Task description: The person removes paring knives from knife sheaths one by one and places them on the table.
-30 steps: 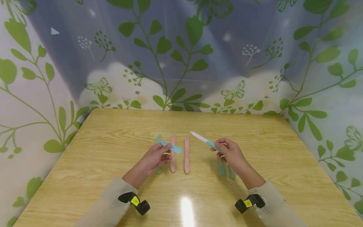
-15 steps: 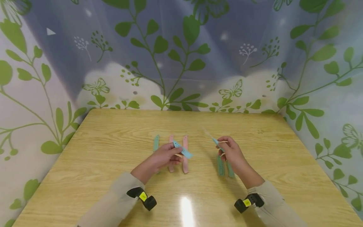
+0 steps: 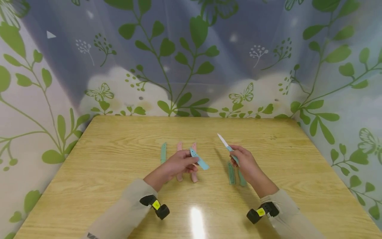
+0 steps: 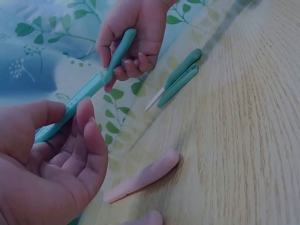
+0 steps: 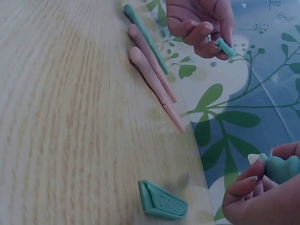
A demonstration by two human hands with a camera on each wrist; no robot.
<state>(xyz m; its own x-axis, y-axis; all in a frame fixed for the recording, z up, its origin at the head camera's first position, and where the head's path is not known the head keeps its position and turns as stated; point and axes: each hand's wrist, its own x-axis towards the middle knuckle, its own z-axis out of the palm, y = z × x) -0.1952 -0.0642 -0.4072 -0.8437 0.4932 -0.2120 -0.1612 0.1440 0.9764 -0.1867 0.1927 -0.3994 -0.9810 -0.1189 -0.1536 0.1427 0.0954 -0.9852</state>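
Note:
My left hand (image 3: 177, 162) pinches a light blue knife sheath (image 3: 200, 160) between thumb and fingers, above the pink knives. In my right hand (image 3: 246, 164) is a paring knife (image 3: 222, 140) with a blue handle and white blade, its tip pointing away and left. The head view shows sheath and knife apart. Below the right hand lie a green sheath (image 3: 231, 174) and a green-handled knife (image 3: 242, 178), whose bare white blade (image 4: 154, 99) shows in the left wrist view. The left hand partly covers two pink sheathed knives (image 5: 154, 77) on the table.
A green sheathed knife (image 3: 163, 152) lies left of the pink ones, roughly parallel to them. The wooden table (image 3: 119, 132) meets a leaf-patterned curtain (image 3: 191, 83) at its back edge. A camera is strapped to each wrist.
My left hand has moved right with the blue sheath, which now slants more steeply. The knife in my right hand has swung to point farther forward; that hand has shifted only slightly.

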